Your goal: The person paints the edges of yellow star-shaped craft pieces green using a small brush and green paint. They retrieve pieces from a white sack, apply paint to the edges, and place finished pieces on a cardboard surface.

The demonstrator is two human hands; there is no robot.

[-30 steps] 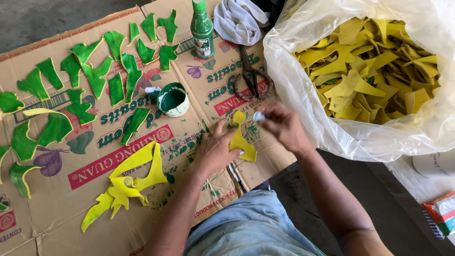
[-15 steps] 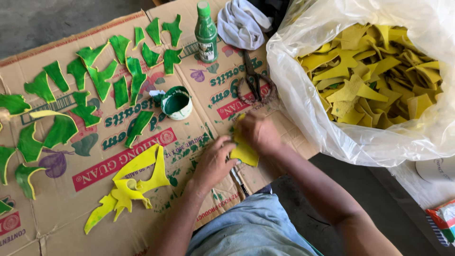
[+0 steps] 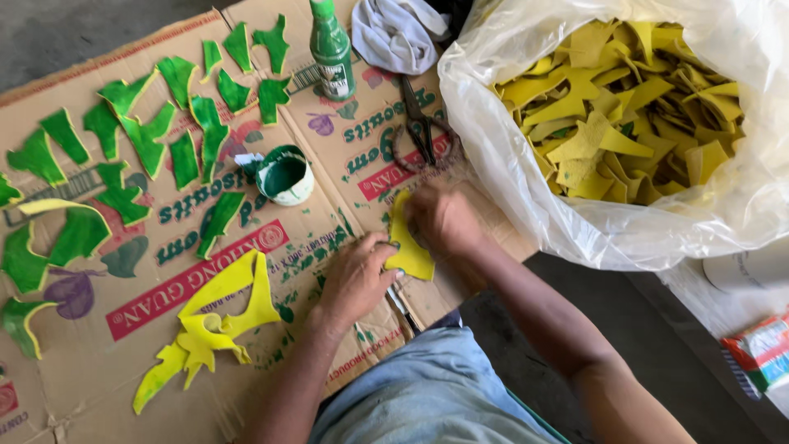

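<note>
A view from above onto flattened cardboard (image 3: 345, 329) spread on the ground, with a seated person's two bare arms reaching in from the bottom edge. Far left, green-painted leaf-shaped cutouts (image 3: 148, 136) lie spread apart in loose rows, seemingly set out to dry. Below them lies a small cluster of yellow cutouts (image 3: 218, 316), overlapping one another, their edges only tinged with green. Near the middle stands a small cup of green paint (image 3: 285, 174), and beyond it an upright green bottle (image 3: 332, 49), a crumpled white cloth (image 3: 394, 33) and a pair of dark scissors (image 3: 421, 130) lying flat. At centre, the left hand (image 3: 355, 279) rests palm down on the cardboard, fingers fairly close together, fingertips pressing the near edge of a yellow piece (image 3: 408, 242) to hold it flat. The right hand (image 3: 444, 220) is curled over the far side of the same piece, fingers bunched narrowly; it looks pinched as if around something small, but what, if anything, it holds cannot be made out. The yellow piece lies flat between the two hands, just right of the paint cup, its long axis running roughly away from the person, narrow end pointing toward the scissors and broader end toward the lap. The step in hand appears to be colouring this piece green; the next move would call for keeping it pinned while paint is spread evenly over it. Far right, a big clear plastic bag (image 3: 509, 189) stands open, filled with unpainted yellow cutouts (image 3: 625, 107).
</note>
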